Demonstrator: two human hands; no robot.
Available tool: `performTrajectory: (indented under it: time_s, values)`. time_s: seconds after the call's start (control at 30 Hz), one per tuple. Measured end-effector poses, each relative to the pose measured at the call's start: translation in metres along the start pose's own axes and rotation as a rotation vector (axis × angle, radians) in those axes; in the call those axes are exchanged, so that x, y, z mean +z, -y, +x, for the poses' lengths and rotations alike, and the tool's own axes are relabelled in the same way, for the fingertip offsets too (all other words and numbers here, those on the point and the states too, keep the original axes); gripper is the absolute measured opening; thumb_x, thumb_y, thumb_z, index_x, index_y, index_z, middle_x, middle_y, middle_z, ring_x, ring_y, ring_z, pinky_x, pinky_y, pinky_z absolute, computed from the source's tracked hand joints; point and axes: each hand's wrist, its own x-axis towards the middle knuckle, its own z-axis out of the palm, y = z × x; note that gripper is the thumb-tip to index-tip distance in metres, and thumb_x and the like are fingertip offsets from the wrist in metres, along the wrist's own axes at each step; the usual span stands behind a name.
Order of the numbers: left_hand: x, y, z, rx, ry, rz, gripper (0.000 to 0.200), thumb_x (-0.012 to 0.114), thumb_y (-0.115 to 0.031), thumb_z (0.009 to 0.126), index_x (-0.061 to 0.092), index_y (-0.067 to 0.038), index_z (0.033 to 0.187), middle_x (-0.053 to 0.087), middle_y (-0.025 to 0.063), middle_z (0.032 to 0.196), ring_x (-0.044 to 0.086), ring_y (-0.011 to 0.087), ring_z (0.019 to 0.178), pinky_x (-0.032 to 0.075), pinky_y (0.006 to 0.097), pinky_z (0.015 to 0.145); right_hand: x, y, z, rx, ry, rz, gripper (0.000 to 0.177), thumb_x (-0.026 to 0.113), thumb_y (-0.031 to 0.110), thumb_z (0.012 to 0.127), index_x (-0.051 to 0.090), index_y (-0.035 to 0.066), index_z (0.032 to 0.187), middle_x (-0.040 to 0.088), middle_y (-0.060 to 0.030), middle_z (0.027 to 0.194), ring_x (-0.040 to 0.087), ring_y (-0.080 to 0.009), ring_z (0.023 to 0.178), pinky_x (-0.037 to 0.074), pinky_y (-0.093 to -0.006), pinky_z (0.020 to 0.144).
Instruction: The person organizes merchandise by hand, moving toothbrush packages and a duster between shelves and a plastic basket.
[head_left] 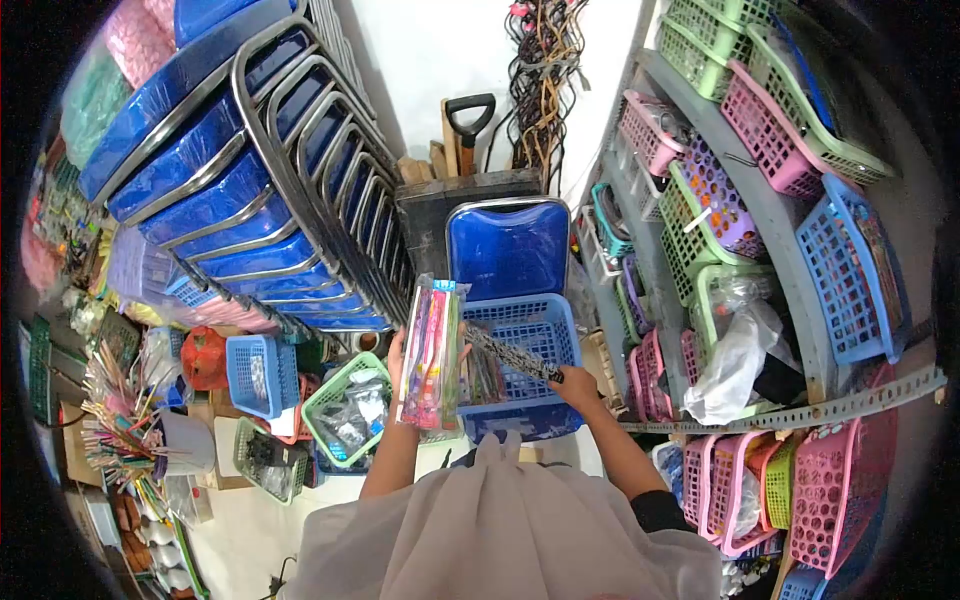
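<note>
We look from a single camera on the person's head, facing forward and down. The left fingers (397, 352) and right fingers (572, 378) lie close, near mid-view; the grey cloth (490, 535) below them is nearer. Our wide, round-edged view bends the shelves (700, 118) right of the fingers and the chairs (212, 182) left of them.

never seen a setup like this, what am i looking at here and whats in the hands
There is no robot here: these are a person's own bare hands. The single picture comes from a camera worn on the head, looking forward and down, and its wide lens bends the edges.

The left hand holds a clear packet of colourful slim items, too small to identify. The right hand grips one end of a dark, speckled slim item.

In front, a blue basket rests on a blue chair, with more packets inside. Stacked chairs stand left, shelves of baskets right.
</note>
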Motion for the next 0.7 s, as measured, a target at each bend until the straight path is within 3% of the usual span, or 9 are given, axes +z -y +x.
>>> performTrajectory:
  time_s: [0.03,0.07,0.1,0.27,0.4,0.47,0.5,0.57,0.7]
  values:
    - [-0.004,-0.004,-0.004,0.027,-0.013,0.033,0.070,0.040,-0.049,0.091,0.036,-0.002,0.142,0.043,0.0190,0.141,0.042,0.0336,0.131,0.026,0.0546,0.110,0.005,0.001,0.007,-0.008,0.036,-0.036,0.040,0.072,0.039,0.075,0.065,0.004,0.093,0.065,-0.0174,0.090,0.063,-0.0355,0.088,0.049,-0.0458,0.074]
    - [-0.004,-0.012,-0.010,-0.063,0.172,-0.015,0.069,0.040,-0.049,0.091,0.035,-0.003,0.143,0.043,0.0190,0.141,0.040,0.0349,0.131,0.027,0.0551,0.110,0.016,-0.004,0.015,-0.013,0.045,-0.034,0.040,0.072,0.039,0.075,0.065,0.004,0.093,0.065,-0.0174,0.090,0.063,-0.0355,0.088,0.049,-0.0458,0.074]
    - [-0.003,-0.010,-0.012,0.060,-0.011,-0.013,0.069,0.040,-0.049,0.092,0.035,-0.004,0.143,0.042,0.0188,0.142,0.040,0.0363,0.131,0.028,0.0554,0.109,0.026,-0.009,0.022,-0.094,-0.068,-0.084,0.039,0.073,0.036,0.075,0.064,0.005,0.096,0.064,-0.0169,0.094,0.062,-0.0351,0.091,0.049,-0.0454,0.076]
    - [0.004,-0.014,-0.014,0.085,-0.012,-0.062,0.069,0.045,-0.048,0.091,0.034,-0.003,0.143,0.040,0.0188,0.143,0.036,0.0374,0.134,0.029,0.0590,0.107,0.014,0.018,0.024,-0.222,-0.326,-0.105,0.039,0.075,0.029,0.075,0.063,0.006,0.103,0.058,-0.0156,0.106,0.059,-0.0332,0.099,0.048,-0.0429,0.082]
    - [-0.001,0.001,0.008,0.023,0.043,0.133,0.070,0.043,-0.042,0.087,0.032,-0.003,0.144,0.040,0.0165,0.144,0.034,0.0330,0.136,0.028,0.0531,0.110,-0.009,0.063,0.015,-0.320,0.105,0.780,0.033,0.067,0.035,0.086,0.065,0.004,0.097,0.064,-0.0105,0.086,0.062,-0.0188,0.077,0.048,-0.0328,0.065]
    - [0.011,0.014,0.016,-0.048,0.173,0.144,0.070,0.045,-0.037,0.086,0.029,-0.002,0.145,0.038,0.0200,0.144,0.034,0.0331,0.136,0.029,0.0508,0.110,-0.040,0.093,-0.006,-0.305,0.286,1.012,0.033,0.063,0.035,0.091,0.065,0.003,0.097,0.065,-0.0056,0.078,0.060,-0.0114,0.071,0.046,-0.0265,0.060]
    - [0.018,0.023,0.024,-0.042,0.212,0.174,0.070,0.045,-0.035,0.086,0.028,-0.002,0.145,0.037,0.0215,0.144,0.034,0.0334,0.136,0.030,0.0494,0.110,-0.051,0.101,-0.015,-0.297,0.252,1.011,0.033,0.063,0.035,0.091,0.065,0.003,0.097,0.065,-0.0056,0.078,0.060,-0.0114,0.071,0.046,-0.0265,0.060]
    - [0.029,0.034,0.034,-0.154,0.264,0.217,0.076,0.047,-0.035,0.081,0.026,-0.002,0.147,0.031,0.0216,0.148,0.026,0.0339,0.140,0.022,0.0505,0.114,-0.073,0.112,-0.030,-0.249,0.449,1.101,0.034,0.061,0.034,0.092,0.064,0.002,0.102,0.064,-0.0032,0.082,0.058,-0.0084,0.072,0.045,-0.0235,0.060]
    - [0.039,0.057,0.054,-0.278,0.253,0.418,0.076,0.049,-0.035,0.081,0.027,0.000,0.145,0.034,0.0233,0.146,0.049,0.0330,0.123,0.040,0.0465,0.103,-0.111,0.120,-0.062,-0.233,0.270,1.109,0.032,0.062,0.028,0.092,0.060,0.004,0.113,0.065,-0.0014,0.094,0.058,-0.0066,0.080,0.046,-0.0237,0.066]
